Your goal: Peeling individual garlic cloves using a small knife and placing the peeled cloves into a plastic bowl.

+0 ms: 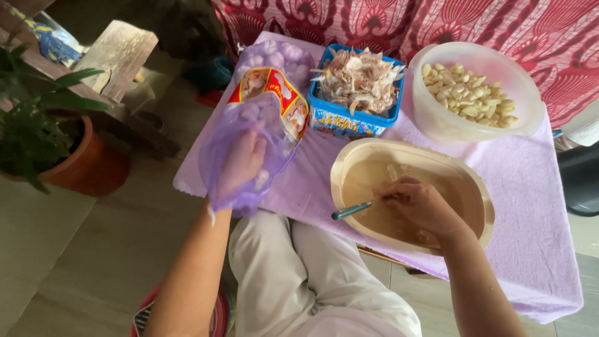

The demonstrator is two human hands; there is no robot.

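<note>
Green-handled knife [352, 210], handle pointing left, gripped by right hand [421, 206]; left hand [240, 163] reaches inside purple bag [249, 118].

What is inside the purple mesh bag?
The left hand is inside the purple mesh bag, among pale garlic bulbs showing through the mesh. The bag's label hides whatever lies beneath it.

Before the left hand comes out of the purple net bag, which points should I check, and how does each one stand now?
1. Left hand is inside the purple net bag: ok.
2. Left hand has closed on a garlic bulb: cannot tell.
3. Right hand holds the green-handled tool: ok.
4. Tool rests over the beige oval basin: ok.
5. Blue tub of peels has room: not ok, heaped.
6. White bowl of cloves stands upright: ok.
</note>
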